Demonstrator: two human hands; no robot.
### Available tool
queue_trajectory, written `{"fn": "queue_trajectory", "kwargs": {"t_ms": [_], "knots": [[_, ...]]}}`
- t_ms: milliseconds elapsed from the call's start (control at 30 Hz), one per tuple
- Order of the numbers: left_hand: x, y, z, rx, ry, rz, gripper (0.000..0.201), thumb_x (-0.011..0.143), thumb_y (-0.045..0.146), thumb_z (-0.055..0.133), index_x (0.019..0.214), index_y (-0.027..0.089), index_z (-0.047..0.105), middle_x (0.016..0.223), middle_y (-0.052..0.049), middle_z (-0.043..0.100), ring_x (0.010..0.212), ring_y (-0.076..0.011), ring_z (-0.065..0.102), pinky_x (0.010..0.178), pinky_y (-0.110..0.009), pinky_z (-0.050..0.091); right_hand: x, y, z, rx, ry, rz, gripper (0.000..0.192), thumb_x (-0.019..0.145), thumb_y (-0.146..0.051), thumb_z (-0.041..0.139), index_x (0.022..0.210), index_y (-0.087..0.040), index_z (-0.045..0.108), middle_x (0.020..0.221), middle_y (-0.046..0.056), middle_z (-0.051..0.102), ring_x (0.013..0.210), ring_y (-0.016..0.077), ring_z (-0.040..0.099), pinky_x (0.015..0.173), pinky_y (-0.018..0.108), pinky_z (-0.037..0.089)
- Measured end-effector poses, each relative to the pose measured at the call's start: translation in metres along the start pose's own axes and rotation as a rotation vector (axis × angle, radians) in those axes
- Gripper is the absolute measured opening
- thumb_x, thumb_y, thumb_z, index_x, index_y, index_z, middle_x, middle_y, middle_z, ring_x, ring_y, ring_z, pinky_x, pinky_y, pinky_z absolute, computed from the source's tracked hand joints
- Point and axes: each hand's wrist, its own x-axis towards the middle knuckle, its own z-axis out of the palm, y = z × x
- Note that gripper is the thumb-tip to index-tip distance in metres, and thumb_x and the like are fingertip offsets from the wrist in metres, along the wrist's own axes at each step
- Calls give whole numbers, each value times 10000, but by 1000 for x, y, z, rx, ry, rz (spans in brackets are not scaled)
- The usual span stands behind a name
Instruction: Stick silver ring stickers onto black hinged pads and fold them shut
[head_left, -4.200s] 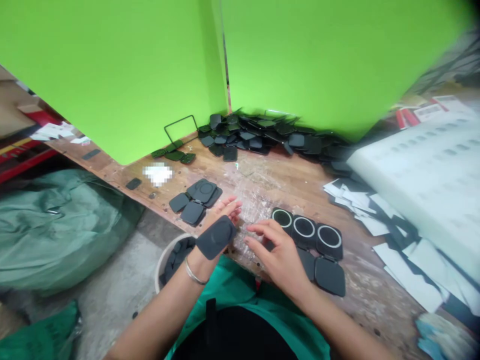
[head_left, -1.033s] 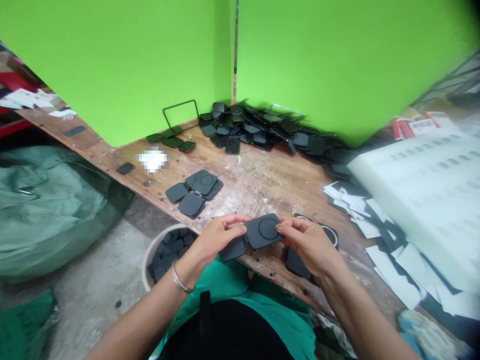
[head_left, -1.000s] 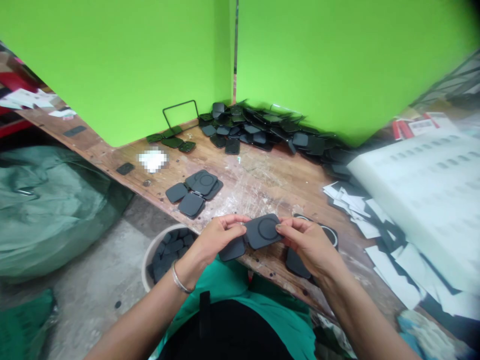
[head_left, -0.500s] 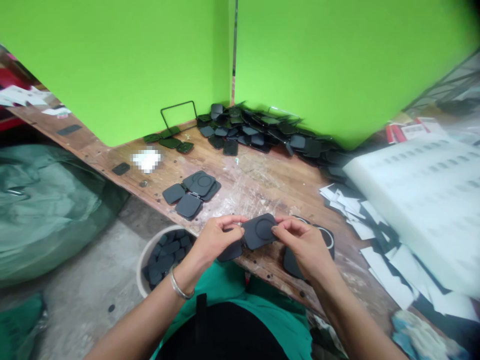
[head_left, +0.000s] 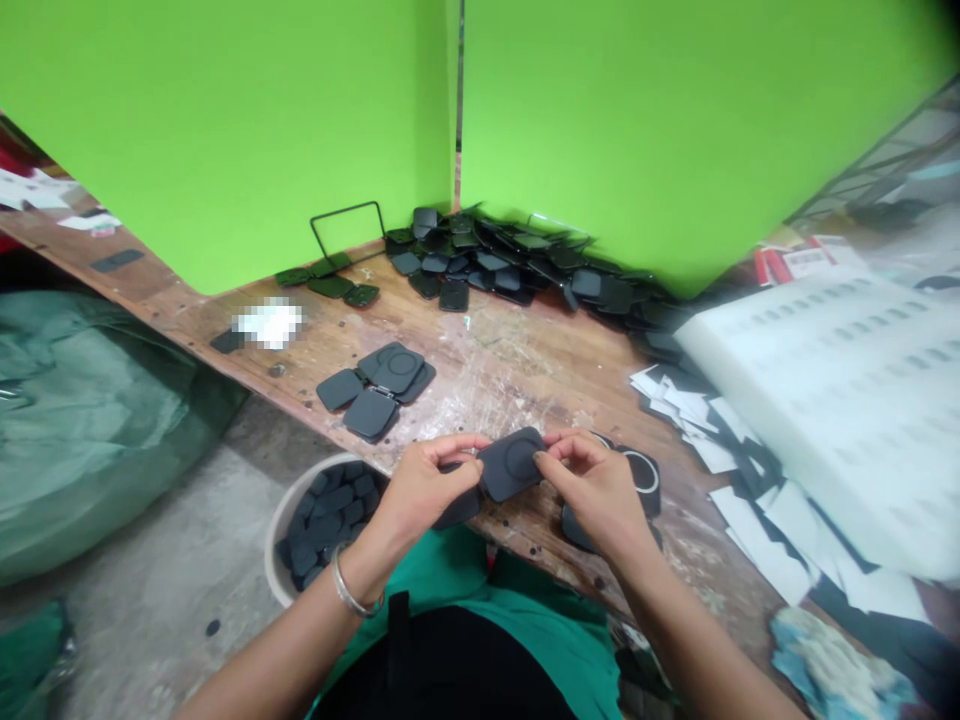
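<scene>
Both hands are pinching one dark pad [head_left: 512, 468] just over the bench [head_left: 525, 370] edge, left hand [head_left: 424, 490] gripping its left side, right hand [head_left: 596, 490] its right, with a bucket [head_left: 281, 520] of pads below on the left.

green walls [head_left: 225, 130], wooden workbench [head_left: 525, 370], concrete floor [head_left: 187, 580]

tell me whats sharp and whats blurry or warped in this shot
Head view: the dark grey square pad with a round ring, pinched between the left hand and right hand, is fairly sharp; the white slotted tray at right is smeared; the wooden bench edge bends, wide-lens distortion; light is flat, with no glare.
</scene>
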Motion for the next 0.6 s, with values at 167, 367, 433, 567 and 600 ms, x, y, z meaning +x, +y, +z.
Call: {"fn": "queue_trajectory", "kwargs": {"t_ms": [167, 367, 433, 567, 600], "knots": [[-2, 3, 0, 13, 4, 19, 395, 659, 296, 730, 1018, 135, 774, 761, -46, 752, 633, -166, 653, 604, -228, 486, -1, -3, 0, -128, -8, -85, 239, 745, -370, 655, 577, -222, 569, 857, 66, 641, 824, 205, 603, 700, 303, 459], [-2, 0, 1, -6, 16, -18, 368, 636, 274, 737, 971, 126, 777, 737, -39, 745, 619, -153, 639, 589, -220, 478, 5, -5, -12, -668, -73, -181, 290, 797, -397, 684, 628, -231, 517, 635, 29, 573, 611, 189, 522, 597, 311, 333], [0, -3, 0, -77, 14, -56, 393, 629, 272, 753, 993, 125, 768, 730, -31, 735, 613, -142, 630, 593, -216, 473, 8, -4, -16, -715, -21, -97, 348, 730, -484, 753, 667, -235, 519, 580, 15, 549, 563, 189, 505, 563, 306, 303], [0, -10, 3, -220, -63, -107, 466, 672, 336, 779, 1094, 142, 737, 701, -3, 694, 600, -114, 595, 592, -204, 445, 9, -4, -13, -272, -164, 0, 398, 746, -605, 685, 834, -229, 589, 602, -8, 581, 539, 168, 506, 541, 288, 351], [-2, -11, 6, -237, -106, -103, 477, 691, 356, 777, 1119, 150, 731, 705, 0, 691, 601, -110, 588, 593, -202, 439, 8, -3, -10, -165, -193, -2, 405, 779, -628, 635, 825, -226, 605, 611, -7, 585, 544, 161, 506, 540, 284, 366]]}}
